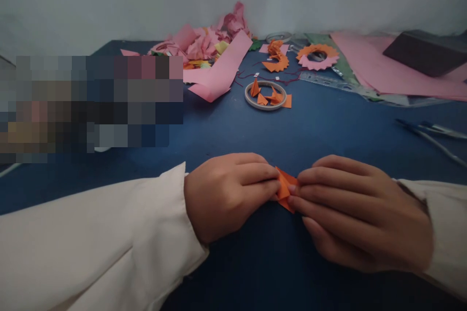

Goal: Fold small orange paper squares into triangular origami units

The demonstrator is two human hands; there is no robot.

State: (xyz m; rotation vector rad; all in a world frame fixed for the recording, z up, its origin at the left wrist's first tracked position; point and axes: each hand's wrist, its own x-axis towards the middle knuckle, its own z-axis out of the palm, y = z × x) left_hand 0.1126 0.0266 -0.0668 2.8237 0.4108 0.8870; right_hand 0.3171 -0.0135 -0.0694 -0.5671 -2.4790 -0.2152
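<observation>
A small piece of folded orange paper (285, 185) lies between my two hands, near the front of the blue table. My left hand (231, 192) grips its left side, fingers pressed together and pointing right. From the other side, my right hand (361, 211) has its fingertips on the right part of the paper, with the thumb lower down. Parts of the paper are covered by the fingers. Beyond the hands, a roll-shaped ring (248, 98) surrounds several small folded orange pieces (261, 100).
Crumpled pink paper (204, 43) and a pink strip (222, 70) lie at the back. Near them are an orange paper spiral (279, 58) and an orange-pink paper ring (318, 60). Pink sheets (372, 73), a dark flat object (426, 52) and blue-handled scissors (434, 129) sit right. A blurred area covers the left.
</observation>
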